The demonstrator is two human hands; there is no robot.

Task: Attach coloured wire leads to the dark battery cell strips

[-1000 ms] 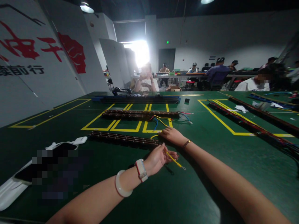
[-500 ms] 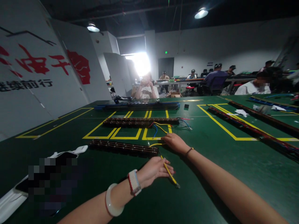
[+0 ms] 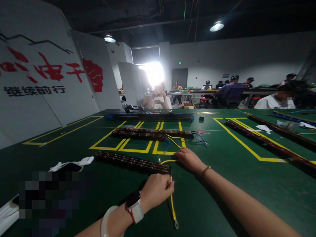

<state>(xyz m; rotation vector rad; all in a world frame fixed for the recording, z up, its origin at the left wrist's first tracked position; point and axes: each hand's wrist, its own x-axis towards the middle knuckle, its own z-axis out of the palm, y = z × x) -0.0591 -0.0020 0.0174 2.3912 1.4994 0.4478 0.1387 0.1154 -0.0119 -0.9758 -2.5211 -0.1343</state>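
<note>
My left hand (image 3: 158,189) is curled shut around a yellow wire (image 3: 172,200) just beside the near end of the dark terminal strip (image 3: 133,162) on the green table (image 3: 222,184). My right hand (image 3: 189,158) lies half open, fingertips on the same wire farther up. The wall panel (image 3: 34,89) reads "继续前行" in black under large red characters.

On the white wall panel (image 3: 37,98) to the left, black characters read 继续前行, under larger red brush characters of which 干 or 千 shows, the rest cut off. A small green lit sign (image 3: 180,63) hangs above the far door, too small to read.
</note>
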